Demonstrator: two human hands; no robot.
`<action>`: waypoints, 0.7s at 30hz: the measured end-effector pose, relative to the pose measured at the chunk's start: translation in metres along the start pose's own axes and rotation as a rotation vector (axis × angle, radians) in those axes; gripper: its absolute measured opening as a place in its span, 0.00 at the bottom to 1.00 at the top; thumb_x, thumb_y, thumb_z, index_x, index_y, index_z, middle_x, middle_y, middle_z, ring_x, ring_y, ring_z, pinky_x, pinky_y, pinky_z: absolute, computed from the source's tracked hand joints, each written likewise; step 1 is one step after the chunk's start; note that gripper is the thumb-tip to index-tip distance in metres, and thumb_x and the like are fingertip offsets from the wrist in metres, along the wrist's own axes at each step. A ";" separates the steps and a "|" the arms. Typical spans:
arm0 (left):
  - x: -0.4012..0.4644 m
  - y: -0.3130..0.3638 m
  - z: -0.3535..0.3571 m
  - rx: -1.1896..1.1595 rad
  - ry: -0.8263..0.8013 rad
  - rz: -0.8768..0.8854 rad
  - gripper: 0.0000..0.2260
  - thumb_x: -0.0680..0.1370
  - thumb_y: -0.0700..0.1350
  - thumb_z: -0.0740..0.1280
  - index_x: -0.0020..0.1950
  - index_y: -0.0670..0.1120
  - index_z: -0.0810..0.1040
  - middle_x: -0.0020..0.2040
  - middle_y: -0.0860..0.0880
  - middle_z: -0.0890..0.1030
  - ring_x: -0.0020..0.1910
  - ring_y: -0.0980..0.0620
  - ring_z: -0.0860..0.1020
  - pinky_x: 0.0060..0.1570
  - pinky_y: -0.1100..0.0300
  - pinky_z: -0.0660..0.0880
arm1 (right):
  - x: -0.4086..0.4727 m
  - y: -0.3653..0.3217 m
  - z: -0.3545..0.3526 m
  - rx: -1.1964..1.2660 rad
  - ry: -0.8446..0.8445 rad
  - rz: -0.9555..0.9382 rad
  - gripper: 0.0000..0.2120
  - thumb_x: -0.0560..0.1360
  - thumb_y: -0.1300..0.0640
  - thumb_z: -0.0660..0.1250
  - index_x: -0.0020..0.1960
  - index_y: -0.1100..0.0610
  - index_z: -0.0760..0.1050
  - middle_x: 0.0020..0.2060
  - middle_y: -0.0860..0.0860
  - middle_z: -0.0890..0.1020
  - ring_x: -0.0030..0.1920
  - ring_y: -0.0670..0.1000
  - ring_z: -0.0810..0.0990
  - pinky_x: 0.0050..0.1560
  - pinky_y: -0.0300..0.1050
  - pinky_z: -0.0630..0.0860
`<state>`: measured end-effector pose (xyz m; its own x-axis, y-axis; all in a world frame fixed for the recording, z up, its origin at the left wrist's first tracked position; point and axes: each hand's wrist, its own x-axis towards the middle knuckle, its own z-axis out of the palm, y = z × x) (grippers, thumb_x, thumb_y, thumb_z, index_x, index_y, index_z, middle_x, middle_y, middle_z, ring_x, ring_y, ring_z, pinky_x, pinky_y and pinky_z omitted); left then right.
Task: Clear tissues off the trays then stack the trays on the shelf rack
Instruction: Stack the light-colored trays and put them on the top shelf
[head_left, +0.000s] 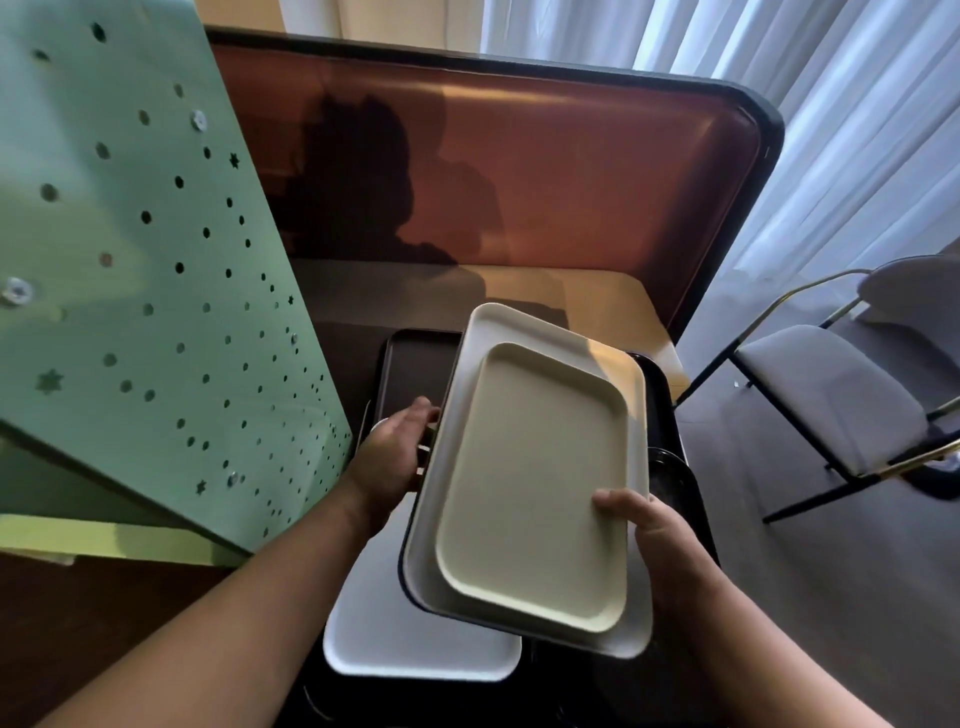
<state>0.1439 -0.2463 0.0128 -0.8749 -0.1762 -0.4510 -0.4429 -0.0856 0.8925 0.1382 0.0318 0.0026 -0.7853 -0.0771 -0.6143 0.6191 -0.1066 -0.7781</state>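
Observation:
A small cream tray (530, 488) lies nested inside a larger white tray (478, 343), both lifted and tilted above the table. My left hand (392, 452) grips the stack's left edge, fingers curled under it. My right hand (660, 540) holds the right edge, thumb pressed on the cream tray's rim. Below them a grey-white tray (395, 623) rests on a black tray (410, 364). No tissues are visible on any tray.
A green perforated panel (156, 291) stands close on the left. A brown padded booth back (545, 171) rises behind the tan table (613, 306). A grey chair (831, 395) with a gold frame stands at the right, in front of white curtains.

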 end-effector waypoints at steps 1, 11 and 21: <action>0.006 -0.011 -0.004 0.189 0.056 -0.027 0.14 0.83 0.52 0.61 0.63 0.47 0.79 0.60 0.40 0.82 0.55 0.40 0.80 0.53 0.46 0.78 | 0.001 0.000 -0.003 0.007 0.001 -0.001 0.33 0.59 0.57 0.78 0.64 0.64 0.78 0.55 0.67 0.85 0.54 0.71 0.83 0.60 0.73 0.77; -0.002 -0.106 -0.005 1.389 0.120 -0.362 0.32 0.77 0.41 0.60 0.79 0.38 0.51 0.75 0.35 0.63 0.69 0.38 0.70 0.63 0.48 0.74 | 0.014 -0.004 -0.022 0.012 -0.003 0.014 0.42 0.56 0.53 0.82 0.67 0.63 0.77 0.60 0.70 0.82 0.60 0.75 0.80 0.63 0.77 0.74; 0.004 -0.110 -0.031 1.270 0.251 -0.258 0.17 0.79 0.37 0.61 0.68 0.40 0.67 0.66 0.39 0.72 0.57 0.42 0.79 0.53 0.51 0.79 | 0.019 0.010 -0.012 -0.055 0.046 0.046 0.34 0.59 0.57 0.76 0.64 0.64 0.77 0.56 0.69 0.84 0.56 0.73 0.82 0.58 0.73 0.79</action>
<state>0.1950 -0.2677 -0.0873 -0.7396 -0.4810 -0.4709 -0.5849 0.8054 0.0961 0.1293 0.0416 -0.0185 -0.7555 -0.0349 -0.6542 0.6551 -0.0497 -0.7539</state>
